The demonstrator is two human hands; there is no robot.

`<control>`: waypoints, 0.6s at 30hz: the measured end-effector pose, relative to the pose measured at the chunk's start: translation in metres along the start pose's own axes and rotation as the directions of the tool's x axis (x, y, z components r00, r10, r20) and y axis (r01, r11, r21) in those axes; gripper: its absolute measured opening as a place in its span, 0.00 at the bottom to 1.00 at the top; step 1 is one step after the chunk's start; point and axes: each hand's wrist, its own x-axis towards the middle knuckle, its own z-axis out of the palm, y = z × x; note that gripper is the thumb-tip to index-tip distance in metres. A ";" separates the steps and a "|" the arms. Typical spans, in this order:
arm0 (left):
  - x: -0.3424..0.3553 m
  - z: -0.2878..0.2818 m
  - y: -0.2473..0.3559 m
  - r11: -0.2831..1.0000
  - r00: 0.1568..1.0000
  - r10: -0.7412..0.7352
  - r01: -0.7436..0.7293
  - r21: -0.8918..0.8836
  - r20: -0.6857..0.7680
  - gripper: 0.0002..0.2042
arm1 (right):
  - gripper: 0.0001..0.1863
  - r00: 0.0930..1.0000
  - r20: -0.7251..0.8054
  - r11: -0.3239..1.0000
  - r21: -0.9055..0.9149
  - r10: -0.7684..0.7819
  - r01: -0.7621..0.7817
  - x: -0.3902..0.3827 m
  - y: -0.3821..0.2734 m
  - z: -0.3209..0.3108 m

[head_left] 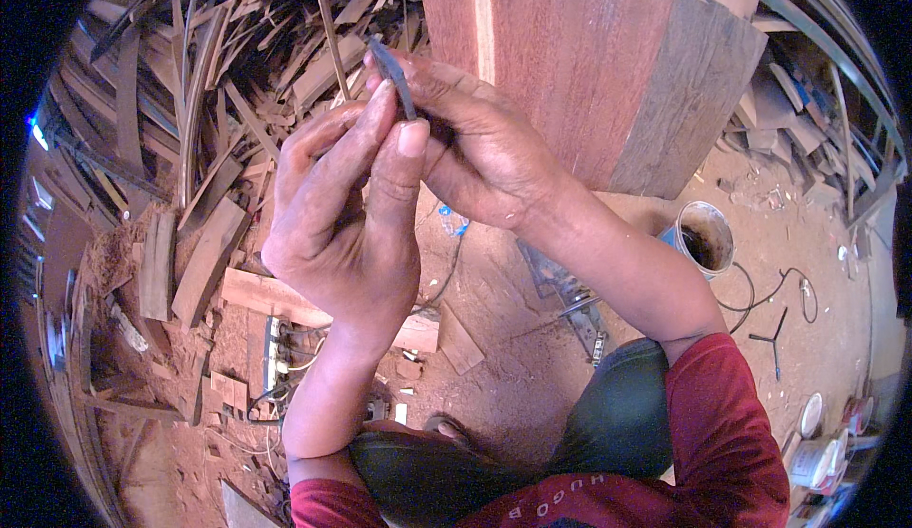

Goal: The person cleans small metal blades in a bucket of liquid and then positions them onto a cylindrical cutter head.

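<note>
Item: thin dark strip (391,74), narrow, flat, probably stiff and light
Position: raised before the chest, over the sawdust floor (513,376)
Left hand (342,233): grip closed, thumb and forefinger pinching its lower part
Right hand (475,148): fingers closed about its upper edge
Best hold: the flat faces, clear of any sharp edge

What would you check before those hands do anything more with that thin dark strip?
1. Strip pinched by both hands: ok, left hand and right hand both have a grip on it.
2. Strip's top end free: ok, it sticks up past the fingertips.
3. Strip's lower end: cannot tell, hidden in the hands.
4. Plank apart from the hands: ok, it stands behind the right hand.
5. Floor below free of trip hazards: not ok, a power strip, cables and wood scraps lie there.
6. Strip's material or sharpness: cannot tell.
</note>
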 end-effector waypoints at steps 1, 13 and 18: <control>0.000 -0.001 0.000 0.999 0.999 -0.032 0.032 0.003 0.007 0.11 | 0.15 1.000 -0.006 1.000 0.003 0.000 0.000 0.000 0.001 0.000; -0.002 -0.004 0.000 0.999 0.999 0.031 -0.032 0.036 0.009 0.11 | 0.13 1.000 -0.027 0.999 0.033 0.012 -0.011 0.000 0.001 0.008; -0.004 -0.004 0.001 0.996 0.999 0.040 -0.043 0.081 0.033 0.11 | 0.11 1.000 0.013 0.999 0.045 0.019 -0.020 -0.001 -0.001 0.006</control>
